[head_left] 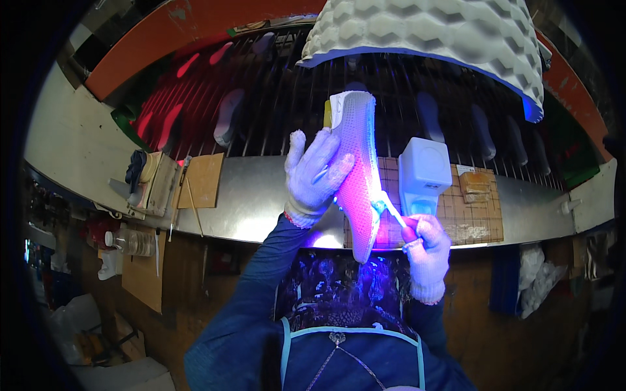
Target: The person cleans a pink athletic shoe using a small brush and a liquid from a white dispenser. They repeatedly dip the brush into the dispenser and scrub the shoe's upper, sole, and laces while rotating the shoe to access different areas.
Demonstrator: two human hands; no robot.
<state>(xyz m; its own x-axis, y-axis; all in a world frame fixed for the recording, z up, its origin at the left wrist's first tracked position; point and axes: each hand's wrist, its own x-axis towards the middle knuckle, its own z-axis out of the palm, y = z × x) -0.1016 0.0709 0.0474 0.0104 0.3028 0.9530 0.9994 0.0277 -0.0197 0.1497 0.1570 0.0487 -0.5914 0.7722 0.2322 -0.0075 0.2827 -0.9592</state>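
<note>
A light grey knit shoe upper (357, 169) stands lengthwise in front of me, its toe end toward me, lit pink and blue. My left hand (314, 174), in a white knit glove, holds it from the left side, with thumb and fingers against it. Gloved with bare fingertips, my right hand (427, 251) pinches the white handle of a small brush (394, 212). The brush's tip touches the upper's right lower edge. Just beyond that hand, a white plastic container (425, 169) stands on a gridded board.
Behind runs a slatted conveyor (280, 98) carrying several soles and shoe parts, partly under a white dimpled hood (424, 32). A yellowish block (476, 186) lies on the gridded board (469, 221). At left are long-handled brushes (181, 189), brown cardboard (202, 179) and a clear plastic bottle (134, 241).
</note>
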